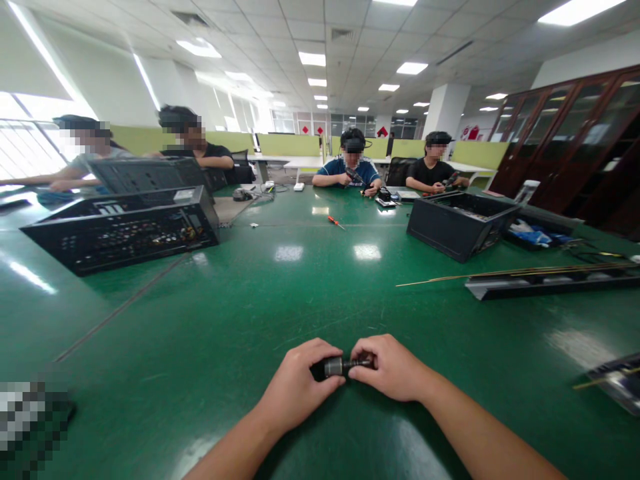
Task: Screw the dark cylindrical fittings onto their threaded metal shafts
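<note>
Between my hands, low over the green table, lies a small dark cylindrical metal part with a narrower ribbed shaft pointing right. My left hand curves round the thick end, fingertips and thumb closed on it. The fingers of my right hand pinch the thin ribbed end, and they cover its tip. The exact kind of part cannot be made out at this size.
The green table carries a black computer case at left and another open case at right. A red screwdriver lies mid-table. A long dark metal channel with thin rods is at right. Several people sit opposite.
</note>
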`<control>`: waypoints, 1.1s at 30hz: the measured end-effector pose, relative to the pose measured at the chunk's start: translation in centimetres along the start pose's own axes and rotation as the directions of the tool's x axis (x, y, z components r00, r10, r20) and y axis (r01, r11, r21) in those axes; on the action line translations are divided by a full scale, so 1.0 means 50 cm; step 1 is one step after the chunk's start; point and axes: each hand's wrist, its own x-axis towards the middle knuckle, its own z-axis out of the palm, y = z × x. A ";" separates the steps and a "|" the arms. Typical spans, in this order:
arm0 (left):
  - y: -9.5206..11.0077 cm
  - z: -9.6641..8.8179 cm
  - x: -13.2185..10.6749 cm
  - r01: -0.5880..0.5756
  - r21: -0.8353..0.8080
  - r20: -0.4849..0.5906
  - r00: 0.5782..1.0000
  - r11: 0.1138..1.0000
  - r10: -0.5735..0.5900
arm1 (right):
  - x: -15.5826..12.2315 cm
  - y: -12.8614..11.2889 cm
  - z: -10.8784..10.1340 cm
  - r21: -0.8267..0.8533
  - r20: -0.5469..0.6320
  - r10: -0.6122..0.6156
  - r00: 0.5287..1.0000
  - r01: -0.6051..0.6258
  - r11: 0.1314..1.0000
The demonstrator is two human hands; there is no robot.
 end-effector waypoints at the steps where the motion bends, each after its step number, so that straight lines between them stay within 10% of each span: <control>1: 0.000 0.000 0.000 0.002 0.002 0.000 1.000 1.000 -0.002 | 0.000 0.000 0.000 -0.001 -0.001 -0.003 1.000 0.003 1.000; 33: -0.005 0.001 -0.004 0.009 -0.003 -0.005 1.000 1.000 -0.009 | -0.002 -0.002 -0.004 0.038 0.002 0.028 1.000 -0.028 0.999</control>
